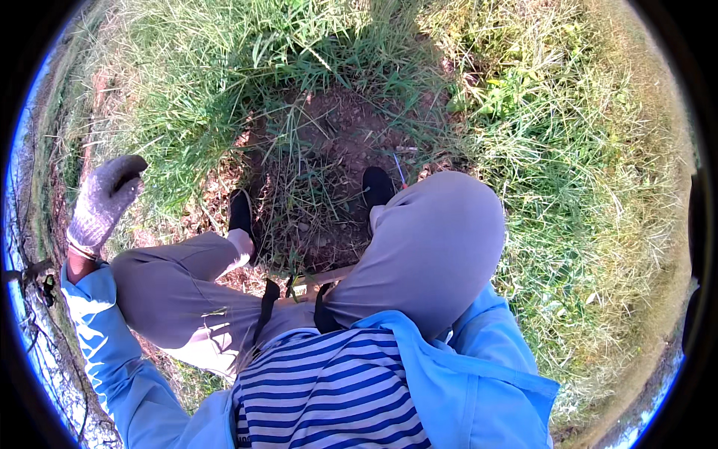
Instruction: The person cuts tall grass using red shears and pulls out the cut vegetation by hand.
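Beyond my left knee, my left hand (106,202) is raised in a light knitted glove. Its fingers are loosely curved, with a gap to the thumb, and nothing shows in its grasp. My right hand is out of view; the blue right sleeve (493,331) passes behind my bent right leg (432,241). Before me lies a patch of brown soil (342,129) with loose cut or pulled grass (305,196) between my dark shoes. A thin pale-blue strip (399,164) with a red end lies by my right shoe (377,185), partly hidden behind the knee; its kind is unclear.
Tall green grass (224,84) rings the soil ahead. Drier, sunlit grass (583,185) spreads to the right. Under me, between my thighs, part of a wooden piece (331,275) shows beside black straps (266,308). Bare branches (36,275) stand at the far left.
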Tool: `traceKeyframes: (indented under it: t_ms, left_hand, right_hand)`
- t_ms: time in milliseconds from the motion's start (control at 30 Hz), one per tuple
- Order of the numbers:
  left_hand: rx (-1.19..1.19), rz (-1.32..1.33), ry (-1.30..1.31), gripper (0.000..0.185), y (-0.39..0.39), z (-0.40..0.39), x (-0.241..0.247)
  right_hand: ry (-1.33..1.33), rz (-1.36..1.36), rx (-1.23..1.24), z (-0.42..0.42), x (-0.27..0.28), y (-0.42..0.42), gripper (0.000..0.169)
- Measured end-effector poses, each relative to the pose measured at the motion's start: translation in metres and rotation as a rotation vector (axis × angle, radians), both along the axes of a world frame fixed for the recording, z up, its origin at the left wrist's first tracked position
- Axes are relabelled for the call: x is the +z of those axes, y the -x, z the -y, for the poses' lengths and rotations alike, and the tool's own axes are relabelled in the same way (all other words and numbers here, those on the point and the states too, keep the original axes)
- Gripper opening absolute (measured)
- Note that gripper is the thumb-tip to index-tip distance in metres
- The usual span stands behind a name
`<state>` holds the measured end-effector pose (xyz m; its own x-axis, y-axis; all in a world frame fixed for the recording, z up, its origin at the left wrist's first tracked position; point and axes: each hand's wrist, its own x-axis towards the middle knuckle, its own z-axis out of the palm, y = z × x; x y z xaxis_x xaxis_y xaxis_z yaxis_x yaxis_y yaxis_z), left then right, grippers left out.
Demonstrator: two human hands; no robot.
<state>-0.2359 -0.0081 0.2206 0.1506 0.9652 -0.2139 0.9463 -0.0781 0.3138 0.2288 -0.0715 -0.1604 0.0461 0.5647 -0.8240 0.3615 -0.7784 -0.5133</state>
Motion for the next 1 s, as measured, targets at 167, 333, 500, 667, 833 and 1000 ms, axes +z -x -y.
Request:
traceKeyframes:
  t_ms: [167,333,500,667,833,1000]
  left_hand:
    - [-0.524,-0.26,0.235,0.041,-0.137,-0.069,-0.046]
    - [-0.627,-0.367,0.278,0.068,-0.201,-0.109,-0.137]
    - [-0.577,-0.286,0.118,0.094,-0.238,-0.161,-0.246]
    - [-0.533,-0.355,0.008,0.114,-0.262,-0.196,-0.316]
    - [-0.574,-0.407,-0.149,0.112,-0.28,-0.232,-0.372]
    - [-0.571,-0.424,-0.17,0.108,-0.292,-0.271,-0.409]
  right_hand:
    - [-0.019,0.025,0.017,-0.018,-0.008,0.004,0.042]
    - [-0.046,0.041,0.051,-0.037,-0.019,0.021,0.044]
    - [-0.033,0.088,0.083,-0.051,-0.033,0.022,0.046]
    - [-0.078,0.05,0.135,-0.057,-0.023,0.025,0.052]
    - [-0.041,0.082,0.156,-0.055,-0.031,0.027,0.052]
    - [0.0,0.02,0.11,-0.07,-0.016,0.031,0.047]
